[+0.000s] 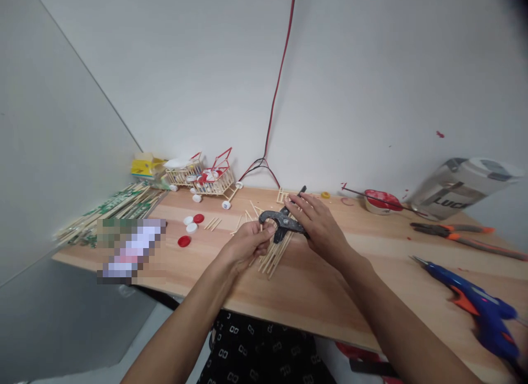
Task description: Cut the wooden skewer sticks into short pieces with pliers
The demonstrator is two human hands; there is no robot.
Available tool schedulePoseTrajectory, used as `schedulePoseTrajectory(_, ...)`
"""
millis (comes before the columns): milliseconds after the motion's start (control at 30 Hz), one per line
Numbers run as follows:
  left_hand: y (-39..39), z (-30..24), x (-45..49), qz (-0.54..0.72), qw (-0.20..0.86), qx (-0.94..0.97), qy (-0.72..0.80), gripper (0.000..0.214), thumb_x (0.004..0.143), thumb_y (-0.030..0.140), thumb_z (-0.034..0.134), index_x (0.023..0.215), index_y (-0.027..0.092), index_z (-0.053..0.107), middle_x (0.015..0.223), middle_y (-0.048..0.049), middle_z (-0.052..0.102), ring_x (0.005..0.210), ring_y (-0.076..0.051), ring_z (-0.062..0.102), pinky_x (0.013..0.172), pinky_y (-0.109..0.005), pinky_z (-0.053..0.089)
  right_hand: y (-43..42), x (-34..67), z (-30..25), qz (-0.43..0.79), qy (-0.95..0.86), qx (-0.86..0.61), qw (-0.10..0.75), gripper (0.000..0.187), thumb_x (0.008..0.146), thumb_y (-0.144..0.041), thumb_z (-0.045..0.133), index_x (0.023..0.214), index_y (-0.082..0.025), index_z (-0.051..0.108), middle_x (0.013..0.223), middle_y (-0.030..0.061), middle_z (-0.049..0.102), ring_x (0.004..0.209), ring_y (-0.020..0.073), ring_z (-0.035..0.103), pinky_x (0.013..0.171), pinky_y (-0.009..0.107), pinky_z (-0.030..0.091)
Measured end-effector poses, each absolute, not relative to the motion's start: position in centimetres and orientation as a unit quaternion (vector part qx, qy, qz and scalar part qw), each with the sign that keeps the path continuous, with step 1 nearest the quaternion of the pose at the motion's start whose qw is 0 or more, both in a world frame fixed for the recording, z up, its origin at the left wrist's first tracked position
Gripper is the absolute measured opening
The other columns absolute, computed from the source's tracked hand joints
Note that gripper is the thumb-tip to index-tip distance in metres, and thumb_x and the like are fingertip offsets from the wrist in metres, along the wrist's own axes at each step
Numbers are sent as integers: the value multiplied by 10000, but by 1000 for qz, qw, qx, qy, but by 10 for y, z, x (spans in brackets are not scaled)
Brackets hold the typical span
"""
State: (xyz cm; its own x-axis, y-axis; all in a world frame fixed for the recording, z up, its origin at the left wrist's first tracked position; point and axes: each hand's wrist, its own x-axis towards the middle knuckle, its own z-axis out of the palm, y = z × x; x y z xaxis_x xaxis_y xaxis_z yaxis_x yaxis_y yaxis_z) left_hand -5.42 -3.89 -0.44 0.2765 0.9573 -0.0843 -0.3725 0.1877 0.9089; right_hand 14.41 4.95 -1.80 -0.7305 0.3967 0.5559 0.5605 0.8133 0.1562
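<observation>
My right hand [315, 219] is closed around the handles of a dark hook-jawed cutter [286, 221], above the middle of the table. Beside the curved jaw, my left hand [249, 243] is closed in a pinch on a thin wooden stick [260, 228], mostly hidden by the fingers and the jaw. Under both hands lies a loose bundle of pale wooden sticks [272, 261]. Several short cut sticks [213, 224] lie to the left, near red and white bottle caps [184, 241].
Small stick-built carts [214, 180] with cap wheels stand at the back left, near packaged sticks [119, 205] and a pixelated phone [134, 249]. On the right are pliers [449, 232], a blue glue gun [470, 301], a red paint tub [383, 202] and a grey-white container [462, 188].
</observation>
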Motion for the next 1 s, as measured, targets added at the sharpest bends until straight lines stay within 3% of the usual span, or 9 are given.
schedulePoseTrajectory(300,-35,-2,-59,420,714,402,391,435,711,418,724,647,165,376,532,93,252,461,-26,199,450,-206,100,47,147,-14,-179,-919,-266,230,710,724,49,404,1392,-192,401,1454,86,386,1341,280,265,1087,514,243)
schedulePoseTrajectory(667,-38,-2,-58,459,667,402,426,449,603,429,793,671,145,452,516,93,310,425,-11,175,433,-213,62,45,144,-14,-179,-920,-262,230,710,727,51,403,1399,-179,390,1465,90,372,1346,278,256,1088,512,238)
schedulePoseTrajectory(833,-38,-13,-66,457,684,389,415,446,611,432,782,646,153,436,479,106,259,417,-15,159,425,-196,56,50,148,-16,-157,-924,-266,228,759,685,44,425,1406,-186,372,1458,93,383,1347,266,265,1081,514,257)
schedulePoseTrajectory(1000,-40,-16,-68,468,678,404,398,410,708,491,695,856,135,554,488,116,202,425,-36,121,416,-196,58,52,150,-16,-153,-921,-275,231,765,668,37,435,1403,-166,373,1471,102,360,1352,270,254,1084,518,251)
